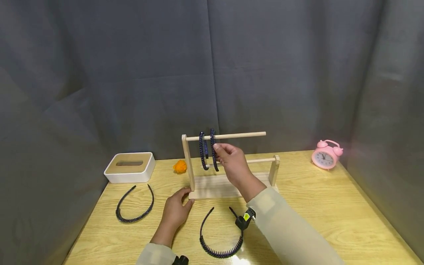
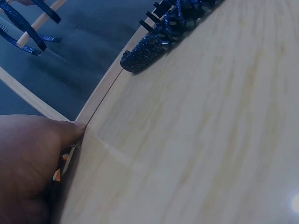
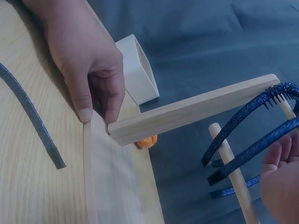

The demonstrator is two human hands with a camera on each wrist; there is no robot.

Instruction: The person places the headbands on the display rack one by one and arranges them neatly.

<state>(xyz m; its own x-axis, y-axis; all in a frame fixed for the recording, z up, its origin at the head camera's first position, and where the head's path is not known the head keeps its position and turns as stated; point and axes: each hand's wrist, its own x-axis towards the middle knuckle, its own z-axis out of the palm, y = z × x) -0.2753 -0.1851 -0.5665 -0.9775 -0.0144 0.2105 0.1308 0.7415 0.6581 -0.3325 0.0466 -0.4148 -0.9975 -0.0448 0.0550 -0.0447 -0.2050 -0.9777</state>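
A dark blue toothed headband [image 1: 212, 137] hangs over the upper rod of a wooden rack [image 1: 212, 188], and my right hand [image 1: 234, 165] pinches its front side between thumb and fingers. Just to its left, another dark headband [image 1: 201, 147] hangs on the same rod, near the left post. My left hand [image 1: 175, 209] grips the front left corner of the rack's base, with the thumb on the front edge and fingers around the left end. In the right wrist view, the left hand [image 3: 91, 58] holds that end beside the upright post [image 3: 196, 109].
Two more headbands lie on the table, one in front of the rack [image 1: 221, 254] and one at the left [image 1: 132, 219]. A white tissue box [image 1: 150, 167] stands back left, near an orange flower-like ball [image 1: 180, 166]. A pink alarm clock [image 1: 324, 159] stands at the right.
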